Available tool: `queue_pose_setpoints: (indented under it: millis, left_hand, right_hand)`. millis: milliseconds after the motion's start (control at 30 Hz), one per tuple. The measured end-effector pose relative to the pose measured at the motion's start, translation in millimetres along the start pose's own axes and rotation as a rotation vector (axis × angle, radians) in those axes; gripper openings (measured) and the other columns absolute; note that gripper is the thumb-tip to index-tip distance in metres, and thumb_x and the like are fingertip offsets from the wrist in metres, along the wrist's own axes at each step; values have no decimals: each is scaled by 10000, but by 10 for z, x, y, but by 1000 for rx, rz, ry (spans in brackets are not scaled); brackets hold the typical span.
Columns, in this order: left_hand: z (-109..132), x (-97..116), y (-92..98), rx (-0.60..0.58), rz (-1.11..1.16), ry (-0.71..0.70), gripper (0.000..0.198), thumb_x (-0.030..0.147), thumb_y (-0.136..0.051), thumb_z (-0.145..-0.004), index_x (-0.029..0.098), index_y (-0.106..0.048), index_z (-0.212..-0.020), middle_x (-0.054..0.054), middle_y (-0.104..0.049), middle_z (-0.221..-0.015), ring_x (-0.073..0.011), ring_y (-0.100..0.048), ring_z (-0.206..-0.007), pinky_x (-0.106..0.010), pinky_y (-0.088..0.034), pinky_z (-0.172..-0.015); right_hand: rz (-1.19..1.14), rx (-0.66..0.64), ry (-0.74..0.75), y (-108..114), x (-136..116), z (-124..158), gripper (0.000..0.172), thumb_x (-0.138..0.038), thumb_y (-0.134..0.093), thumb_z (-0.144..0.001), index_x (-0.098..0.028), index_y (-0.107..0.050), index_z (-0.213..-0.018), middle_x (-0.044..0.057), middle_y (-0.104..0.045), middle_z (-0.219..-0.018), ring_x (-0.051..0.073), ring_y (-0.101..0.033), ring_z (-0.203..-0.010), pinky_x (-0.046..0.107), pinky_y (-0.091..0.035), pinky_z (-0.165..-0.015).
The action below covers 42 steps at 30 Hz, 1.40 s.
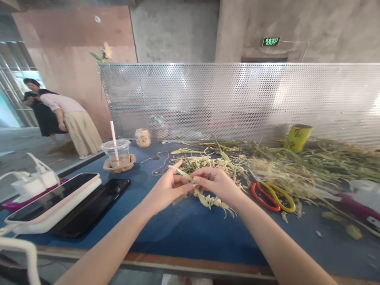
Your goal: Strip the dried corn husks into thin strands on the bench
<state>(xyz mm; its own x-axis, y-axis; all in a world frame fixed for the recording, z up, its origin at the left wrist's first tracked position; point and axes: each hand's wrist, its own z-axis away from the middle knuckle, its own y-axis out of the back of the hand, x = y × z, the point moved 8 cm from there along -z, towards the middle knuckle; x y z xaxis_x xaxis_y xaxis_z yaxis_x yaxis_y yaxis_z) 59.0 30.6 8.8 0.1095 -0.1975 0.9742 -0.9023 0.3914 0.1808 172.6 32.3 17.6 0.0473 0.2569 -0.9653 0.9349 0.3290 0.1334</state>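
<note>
Both hands meet over the middle of the blue table (190, 241). My left hand (168, 190) is closed, pinching a pale green leaf strip (184, 174) between thumb and fingers. From the other side, my right hand (214, 183) pinches the same strip, its thumb and fingertips close to my left thumb. A braided or knotted pale plant piece (212, 201) hangs from below the fingers toward the lower right. Just behind the hands lies a heap of dried, curled plant strips (204, 161).
Scissors with red and yellow handles (273, 197) lie right of my hands, before piled dry stalks (335, 162). A yellow-green roll (297, 138) stands behind. At left are a lidded cup (115, 152), phones (92, 208) and chargers (35, 184). Two people stand beyond a perforated metal screen's (190, 91) left end.
</note>
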Motion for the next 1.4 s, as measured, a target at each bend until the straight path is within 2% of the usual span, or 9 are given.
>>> queue_pose_setpoints:
  millis: [100, 233, 367, 467, 667, 867, 967, 1100, 1400]
  left_hand:
    - [2, 38, 24, 80, 39, -32, 1023, 295, -661, -697, 248, 90, -1390, -77, -582, -964, -109, -521, -553, -227, -390, -414]
    - [-5, 72, -9, 72, 77, -49, 1025, 249, -654, -708, 330, 122, -1373, -138, -481, -1210, -100, -549, -581, -203, -374, -384]
    - [-30, 77, -9, 60, 84, -73, 1028, 213, -644, -721, 292, 147, -1373, -137, -590, -1097, -90, -539, -532, -176, -345, -364]
    - [-34, 87, 26, 94, 88, -77, 1064, 181, -662, -698, 233, 154, -1378, -132, -654, -989, -103, -542, -523, -171, -360, -359]
    - [-8, 124, 31, 142, 26, -75, 1127, 188, -695, -652, 347, 170, -1356, -156, -564, -1197, -107, -557, -450, -206, -403, -309]
    - [-18, 78, 41, 137, -27, -42, 1089, 248, -697, -648, 298, 107, -1381, -44, -675, -808, -65, -440, -347, -178, -320, -309]
    - [-24, 51, 61, 155, -48, -46, 1058, 280, -709, -623, 262, 11, -1397, -32, -642, -826, -57, -421, -393, -191, -338, -353]
    - [-23, 35, 73, 192, -78, -45, 1059, 290, -704, -618, 244, 12, -1398, -11, -626, -761, -82, -442, -429, -199, -336, -375]
    - [21, 61, 14, 188, 68, -26, 1069, 305, -712, -616, 256, 15, -1398, -18, -604, -793, -70, -424, -470, -177, -286, -368]
  right_hand:
    - [-3, -31, 37, -11, -52, 0, 164, -176, -537, -767, -175, -617, -910, 3, -640, -797, 54, -534, -544, 223, -464, -574]
    - [-32, 93, 52, 82, -39, -28, 291, -92, -581, -696, -185, -518, -964, 13, -621, -892, 54, -553, -518, 235, -492, -549]
    - [-2, 136, 62, 131, -43, -32, 392, -129, -644, -655, -198, -450, -989, -8, -607, -835, 67, -568, -489, 241, -504, -510]
    - [-24, 90, 56, 138, -63, -26, 345, -144, -673, -630, -186, -504, -928, -7, -613, -800, 86, -600, -560, 249, -528, -563]
    - [-15, 55, 44, 149, -40, -47, 124, -156, -648, -662, -158, -584, -768, -17, -625, -620, 94, -608, -508, 248, -525, -562]
    - [-94, 79, 76, 97, -16, -59, 83, -165, -639, -660, -160, -572, -708, -12, -624, -636, 113, -629, -577, 285, -551, -610]
    - [10, 140, 78, 108, -21, -24, 77, -174, -636, -665, -166, -564, -691, -18, -601, -595, 117, -619, -572, 290, -540, -610]
    - [235, 169, 124, 143, -89, 16, 74, -201, -644, -664, -172, -579, -684, -14, -585, -598, 110, -574, -541, 273, -494, -555]
    - [209, 94, 80, 141, -61, -21, 140, -275, -667, -651, -157, -594, -672, -28, -533, -539, 90, -513, -496, 227, -416, -489]
